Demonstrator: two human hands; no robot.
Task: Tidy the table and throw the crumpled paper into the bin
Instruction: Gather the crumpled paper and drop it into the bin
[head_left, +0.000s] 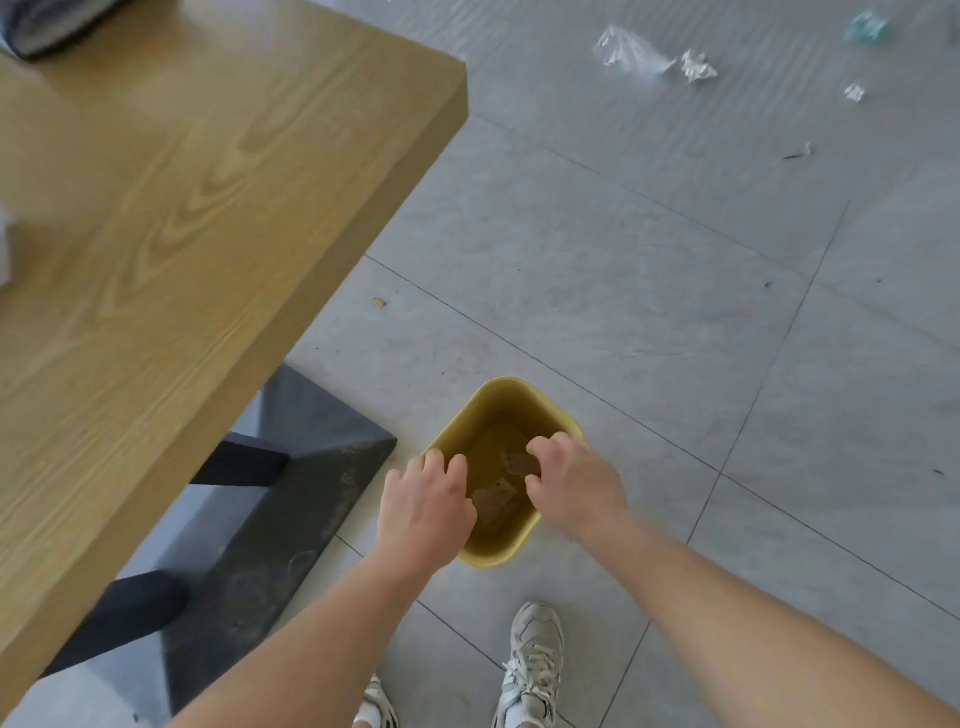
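Observation:
A yellow bin (498, 552) stands on the grey tiled floor by the table's corner. Two flat scraps of paper (517, 464) lie at its bottom. My left hand (423, 506) hovers over the bin's left rim, and my right hand (574, 480) is over its right rim. The fingers of both hands bend loosely downward, and I see nothing in either. The wooden table (208, 182) fills the upper left. A crumpled white paper (698, 65) lies on the floor far to the upper right.
Near that paper lie a clear plastic wrapper (631, 52), a small white scrap (854, 92) and a teal wad (866, 26). A dark folded item (47, 21) sits on the table's far corner. The table's dark base (291, 467) is left of the bin. My shoes (535, 660) are below it.

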